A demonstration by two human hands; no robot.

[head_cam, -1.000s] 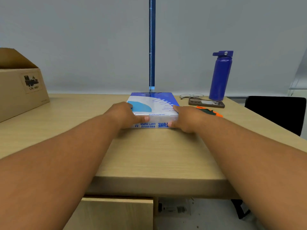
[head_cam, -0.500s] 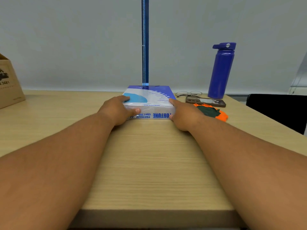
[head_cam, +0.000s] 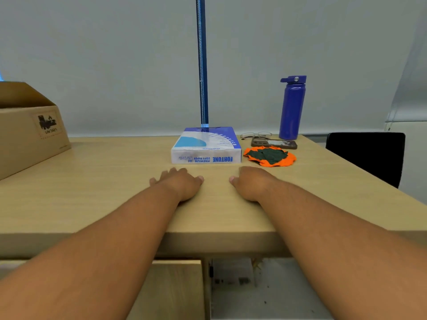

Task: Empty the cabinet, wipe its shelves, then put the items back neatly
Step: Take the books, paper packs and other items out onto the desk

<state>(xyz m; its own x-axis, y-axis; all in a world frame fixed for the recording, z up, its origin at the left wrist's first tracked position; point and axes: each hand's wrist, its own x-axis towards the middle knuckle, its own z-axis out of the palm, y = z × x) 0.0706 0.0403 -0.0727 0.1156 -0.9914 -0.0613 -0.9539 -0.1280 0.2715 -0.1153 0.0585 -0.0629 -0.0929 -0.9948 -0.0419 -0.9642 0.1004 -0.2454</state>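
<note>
Seemingly early: the ream (head_cam: 206,146) lies on the bench (head_cam: 104,181), beside a cloth (head_cam: 269,156). Left hand (head_cam: 182,184) and right hand (head_cam: 250,183) rest relaxed and empty just before it. Wiping and restocking apparently remain.

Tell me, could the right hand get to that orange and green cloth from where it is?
Probably yes. The right hand rests empty on the table just short of the cloth, with bare tabletop between them. The paper pack lies beside the cloth, not in the way.

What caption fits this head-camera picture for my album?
Left hand and right hand, open, near a blue-and-white wrapped paper ream on a tan wooden desk.
</note>
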